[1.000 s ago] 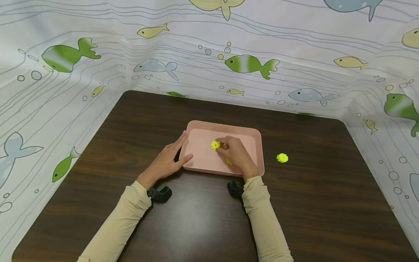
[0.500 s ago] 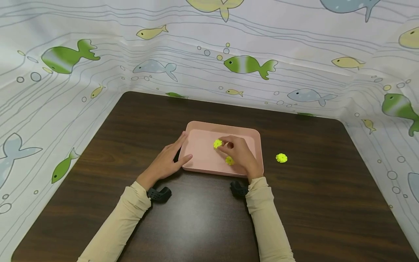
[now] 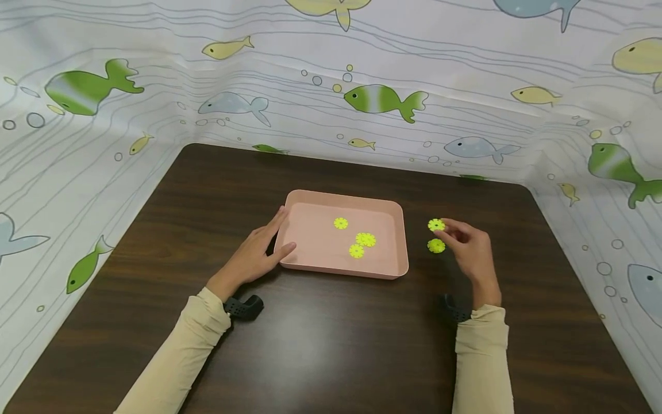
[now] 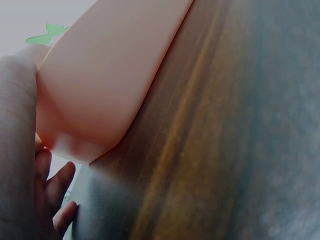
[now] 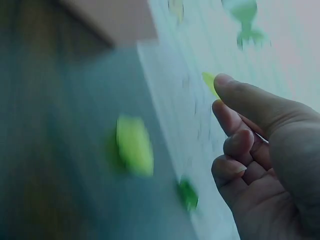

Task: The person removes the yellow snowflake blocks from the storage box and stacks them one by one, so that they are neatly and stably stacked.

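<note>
Here, the right hand [image 3: 473, 250] pinches a disc [image 3: 432, 226] near a second disc [image 3: 436, 246] on the table [image 3: 336, 356]; the left hand [image 3: 252, 253], thumb and fingers spread, touches the tray [image 3: 310, 236] holding more discs [image 3: 356, 251]

The pink rectangular tray [image 3: 315, 236] in the middle looks like smooth, dull plastic, and the yellow, notched round pieces [image 3: 436, 246] look plastic too. The dark brown wooden table [image 3: 331, 328] shines at the lower middle. The beige sleeves [image 3: 483, 362] below are wrinkly cloth.
</note>
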Tool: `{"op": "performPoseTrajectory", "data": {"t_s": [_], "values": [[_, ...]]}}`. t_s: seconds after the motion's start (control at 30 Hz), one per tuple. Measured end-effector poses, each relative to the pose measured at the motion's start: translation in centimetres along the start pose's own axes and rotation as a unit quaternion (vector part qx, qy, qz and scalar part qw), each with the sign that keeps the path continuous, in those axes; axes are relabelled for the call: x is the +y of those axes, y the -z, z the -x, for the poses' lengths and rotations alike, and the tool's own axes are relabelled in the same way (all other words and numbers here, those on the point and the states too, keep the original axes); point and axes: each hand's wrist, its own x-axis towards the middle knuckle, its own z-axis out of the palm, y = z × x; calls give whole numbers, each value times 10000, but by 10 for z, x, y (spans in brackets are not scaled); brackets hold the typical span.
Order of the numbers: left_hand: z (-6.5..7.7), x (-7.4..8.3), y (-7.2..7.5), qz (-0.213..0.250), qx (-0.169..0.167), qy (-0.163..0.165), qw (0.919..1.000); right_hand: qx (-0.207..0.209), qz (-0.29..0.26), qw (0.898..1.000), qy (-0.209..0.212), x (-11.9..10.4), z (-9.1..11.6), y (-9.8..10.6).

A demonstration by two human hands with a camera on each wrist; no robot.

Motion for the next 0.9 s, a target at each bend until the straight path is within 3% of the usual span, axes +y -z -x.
{"op": "performPoseTrajectory", "data": {"t_s": [0.13, 0.27, 0.9], "values": [[1, 0, 1, -1, 14, 22, 10000, 20, 99, 9988, -487, 28, 13, 18], [1, -2, -1, 4, 34, 48, 10000, -151, -32, 9976, -677, 41, 17, 20], [-1, 0, -2, 4, 40, 24, 10000, -373, -58, 9985, -397, 49, 16, 8]]}}
